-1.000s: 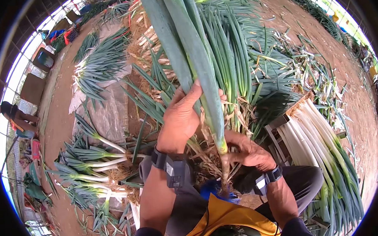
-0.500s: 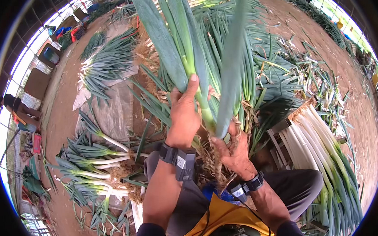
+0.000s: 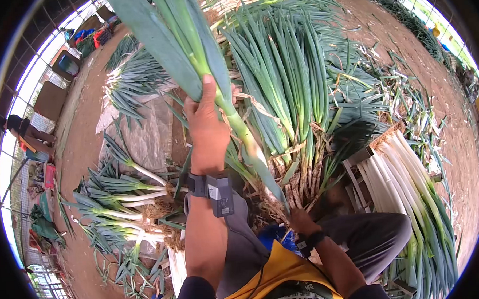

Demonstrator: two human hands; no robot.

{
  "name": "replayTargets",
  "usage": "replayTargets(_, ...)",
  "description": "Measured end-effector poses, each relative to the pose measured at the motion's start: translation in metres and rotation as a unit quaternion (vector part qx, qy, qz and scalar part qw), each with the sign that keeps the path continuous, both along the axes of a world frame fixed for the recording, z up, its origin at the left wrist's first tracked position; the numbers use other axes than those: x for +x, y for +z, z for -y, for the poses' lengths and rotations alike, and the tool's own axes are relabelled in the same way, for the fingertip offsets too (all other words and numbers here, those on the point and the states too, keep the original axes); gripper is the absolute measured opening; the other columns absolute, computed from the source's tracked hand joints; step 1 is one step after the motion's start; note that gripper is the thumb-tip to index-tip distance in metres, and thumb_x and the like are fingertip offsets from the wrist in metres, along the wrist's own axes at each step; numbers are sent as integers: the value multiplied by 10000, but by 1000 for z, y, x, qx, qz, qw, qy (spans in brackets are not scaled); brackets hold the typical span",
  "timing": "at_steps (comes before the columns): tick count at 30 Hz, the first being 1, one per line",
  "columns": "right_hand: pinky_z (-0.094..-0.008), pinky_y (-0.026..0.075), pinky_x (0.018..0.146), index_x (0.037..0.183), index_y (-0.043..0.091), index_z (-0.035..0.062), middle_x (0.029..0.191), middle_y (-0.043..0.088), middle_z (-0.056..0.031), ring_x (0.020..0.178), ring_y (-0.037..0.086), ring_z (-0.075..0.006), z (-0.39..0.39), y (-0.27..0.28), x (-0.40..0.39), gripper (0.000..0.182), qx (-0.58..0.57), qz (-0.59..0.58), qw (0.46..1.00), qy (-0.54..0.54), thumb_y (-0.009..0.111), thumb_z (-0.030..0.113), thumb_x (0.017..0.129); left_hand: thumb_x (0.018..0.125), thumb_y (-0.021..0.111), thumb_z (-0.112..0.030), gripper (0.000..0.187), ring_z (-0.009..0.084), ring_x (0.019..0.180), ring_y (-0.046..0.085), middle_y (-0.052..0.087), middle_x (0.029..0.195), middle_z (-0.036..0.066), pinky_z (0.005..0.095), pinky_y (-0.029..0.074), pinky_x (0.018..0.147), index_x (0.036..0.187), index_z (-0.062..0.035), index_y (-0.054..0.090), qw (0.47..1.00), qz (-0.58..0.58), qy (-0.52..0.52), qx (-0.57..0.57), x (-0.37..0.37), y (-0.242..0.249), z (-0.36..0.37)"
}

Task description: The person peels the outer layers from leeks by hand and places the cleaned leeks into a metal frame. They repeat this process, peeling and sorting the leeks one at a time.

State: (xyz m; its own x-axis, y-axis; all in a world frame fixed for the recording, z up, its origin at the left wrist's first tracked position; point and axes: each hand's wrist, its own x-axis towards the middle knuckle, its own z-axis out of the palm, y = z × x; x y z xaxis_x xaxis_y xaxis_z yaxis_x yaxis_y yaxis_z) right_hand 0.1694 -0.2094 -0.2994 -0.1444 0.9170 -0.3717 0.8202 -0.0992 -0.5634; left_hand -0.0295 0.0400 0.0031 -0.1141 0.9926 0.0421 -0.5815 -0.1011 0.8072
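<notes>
My left hand (image 3: 209, 127) is closed around the upper stalk of a large leek (image 3: 235, 117), thumb lying along the stem. Broad green leaves fan out above that hand, and the stalk slants down to the right. A green outer leaf (image 3: 273, 183) hangs peeled down along the stalk. Its lower end is in my right hand (image 3: 303, 222), whose fingers look closed and are partly shaded. Dry roots and husks (image 3: 271, 208) hang around the lower stalk. Right behind it stands a thick bundle of untrimmed leeks (image 3: 287, 88).
Cleaned white leeks (image 3: 398, 180) are stacked on a rack by my right knee. More leeks with roots (image 3: 140, 207) lie at left beside a plastic sheet (image 3: 150, 129). Leaf scraps (image 3: 408, 102) litter the dirt floor at right. Another person (image 3: 27, 132) is at the far left.
The leek has swung up and left with my left hand. My right hand has moved down, and the leaf that stood upright in front now points downward along the stalk.
</notes>
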Motion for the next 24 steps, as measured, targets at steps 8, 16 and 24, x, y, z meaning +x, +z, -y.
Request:
replayTargets(8,-491,540,721,768,701,49,924,700,-147,814,681,-347,-5,-49,96,252,-110,-9,971,210,637,285,826,951,589,-565,591,230,814,671,662,878,132,343,563,720,1137,-5,566,999,-36,-11,15,-21,9,-4)
replayTargets(16,-467,433,1049,1490,388,17,1460,459,-222,1312,497,-296,-141,272,277,698,433,-132,803,-387,612,413,961,941,555,-626,636,237,793,665,655,850,132,372,549,725,1094,-10,595,996,-21,-82,-21,-11,18,11)
replayTargets(24,-315,553,639,1128,664,-3,1025,691,-159,712,673,-201,-86,275,23,404,276,-193,941,-47,822,85,768,956,543,-605,599,208,738,633,633,804,102,340,495,726,1063,-21,615,976,41,-212,15,16,10,18)
